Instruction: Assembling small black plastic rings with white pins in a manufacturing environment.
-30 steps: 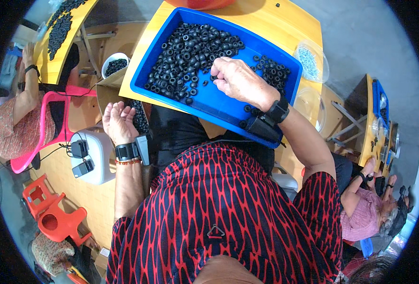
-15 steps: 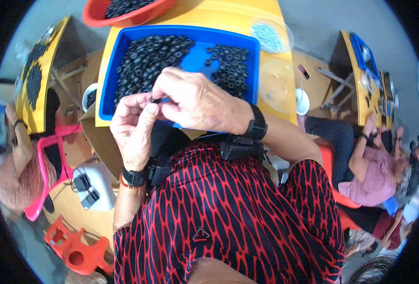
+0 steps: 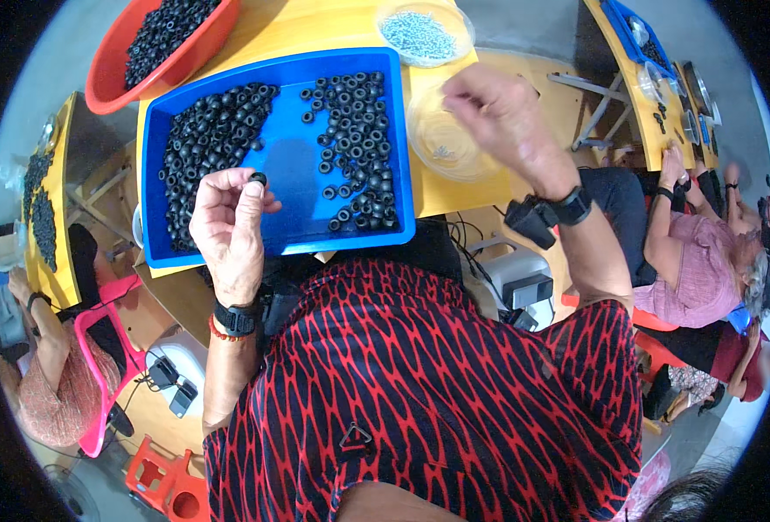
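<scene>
My left hand (image 3: 228, 222) pinches a small black ring-shaped part (image 3: 258, 178) between thumb and fingers, above the near edge of the blue tray (image 3: 291, 165). Inside this tray, a big heap of black ring-shaped parts (image 3: 206, 130) lies on the left. A looser group of similar parts (image 3: 359, 130) is on the right, with bare blue floor between them. To the right of the tray, my right hand (image 3: 515, 126) hovers near a clear round plastic dish (image 3: 424, 148). Its thumb and fingers are bent together and slightly blurred; anything between them cannot be made out.
A red basin (image 3: 106, 78) full of black parts stands at the far left of the yellow table. Behind the clear dish sits a clear bowl with pale blue small pieces (image 3: 415, 36). Other people work at yellow tables on both sides. An orange stool (image 3: 154, 470) is at lower left.
My hands were together over the tray's near edge. The right hand has moved away to the right, toward the clear dish, while the left keeps the black part. The view has shifted.
</scene>
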The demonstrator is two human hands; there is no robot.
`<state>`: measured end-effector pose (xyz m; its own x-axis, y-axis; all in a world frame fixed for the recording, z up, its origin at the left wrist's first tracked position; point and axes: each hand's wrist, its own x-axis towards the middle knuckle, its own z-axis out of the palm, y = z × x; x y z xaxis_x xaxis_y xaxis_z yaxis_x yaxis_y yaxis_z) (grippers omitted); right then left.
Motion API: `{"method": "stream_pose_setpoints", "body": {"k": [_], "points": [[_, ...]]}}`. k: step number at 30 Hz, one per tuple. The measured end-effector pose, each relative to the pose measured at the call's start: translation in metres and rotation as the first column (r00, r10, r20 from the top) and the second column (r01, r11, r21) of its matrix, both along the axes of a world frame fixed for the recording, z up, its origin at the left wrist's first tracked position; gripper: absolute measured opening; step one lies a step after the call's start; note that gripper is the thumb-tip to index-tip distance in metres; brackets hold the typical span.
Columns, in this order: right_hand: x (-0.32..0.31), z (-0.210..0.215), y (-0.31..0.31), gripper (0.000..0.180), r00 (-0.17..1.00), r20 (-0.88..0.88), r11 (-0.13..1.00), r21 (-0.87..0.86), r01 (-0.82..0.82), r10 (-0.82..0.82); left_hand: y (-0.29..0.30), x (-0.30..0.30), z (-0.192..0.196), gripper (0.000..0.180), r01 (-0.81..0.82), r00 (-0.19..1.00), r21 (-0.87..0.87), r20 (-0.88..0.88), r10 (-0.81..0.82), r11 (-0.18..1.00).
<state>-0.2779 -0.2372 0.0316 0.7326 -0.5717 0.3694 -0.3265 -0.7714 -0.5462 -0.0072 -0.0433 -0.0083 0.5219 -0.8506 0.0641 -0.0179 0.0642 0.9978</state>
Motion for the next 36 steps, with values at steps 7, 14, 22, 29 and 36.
{"method": "stream_pose_setpoints", "body": {"k": [7,14,22,29,36], "points": [[-0.049,-0.03,-0.019,0.025,0.908,-0.243,0.94,-0.07,0.333,-0.34,0.005,0.001,-0.003,0.014,-0.024,0.999,0.056,0.04,0.022,0.998],[-0.06,-0.051,-0.027,0.027,0.878,-0.142,0.872,0.121,0.474,-0.457,0.005,0.001,-0.003,0.013,-0.027,0.997,0.064,0.068,0.022,0.998],[-0.052,-0.054,-0.017,0.028,0.888,-0.121,0.852,0.25,0.46,-0.444,0.007,0.005,-0.006,0.012,-0.036,0.997,0.063,0.072,0.031,0.997],[-0.046,-0.05,-0.01,0.028,0.91,-0.115,0.887,0.204,0.413,-0.398,0.009,0.006,-0.007,0.013,-0.042,0.997,0.066,0.07,0.038,0.997],[-0.046,-0.049,-0.01,0.028,0.915,-0.127,0.894,0.2,0.401,-0.382,0.007,0.005,-0.007,0.014,-0.035,0.997,0.067,0.077,0.03,0.997]]}}
